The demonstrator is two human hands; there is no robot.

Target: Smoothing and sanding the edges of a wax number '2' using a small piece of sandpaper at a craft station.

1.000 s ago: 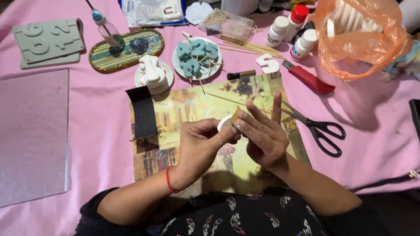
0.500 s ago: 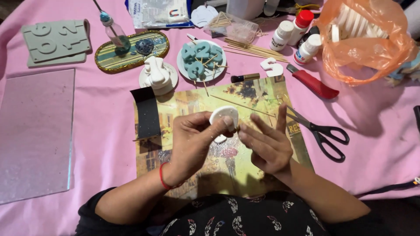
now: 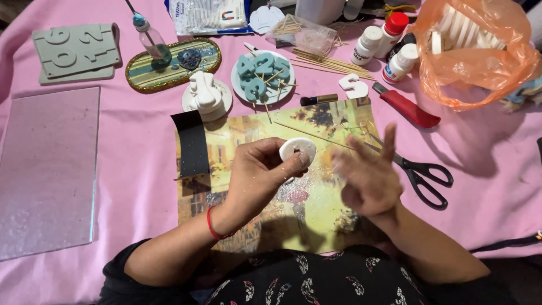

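My left hand grips a small white round plaster piece between thumb and fingers, above a painted picture board lying on the pink cloth. My right hand hovers just to the right of the piece, fingers spread and blurred, holding nothing and apart from it. A black strip of sandpaper lies on the board's left edge, near my left wrist.
Black-handled scissors and a red utility knife lie right of the board. Behind it stand two plates with teal number shapes and white shapes, wooden skewers, paint bottles, an orange bag. A glass sheet lies left.
My right hand has pulled away to the right from the white piece, which it touched earlier. My left hand still holds the piece, now turned face up.
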